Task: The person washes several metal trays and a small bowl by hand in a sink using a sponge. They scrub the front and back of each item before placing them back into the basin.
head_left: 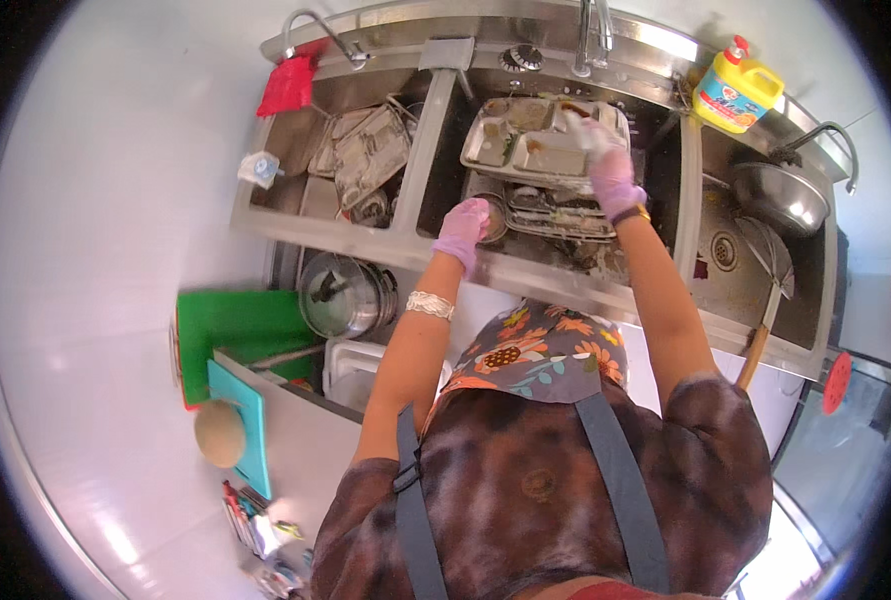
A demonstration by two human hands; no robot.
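Observation:
I stand at a steel sink unit with three basins. My left hand (462, 230), in a purple glove, grips the near edge of a compartment metal tray (530, 145) that lies atop a stack of dirty trays in the middle basin (445, 150). My right hand (610, 172), also gloved in purple, presses a pale sponge or cloth onto the tray's right side. The tray holds food residue in its compartments. More trays (555, 210) lie beneath it.
The left basin holds several more metal trays (365, 155). A steel bowl (777, 195) and a long-handled strainer (765, 300) sit in the right basin. A yellow detergent bottle (735, 92) stands on the ledge. A red cloth (288, 85) hangs by the left tap. Pots (345, 293) and a green board (230, 330) lie below.

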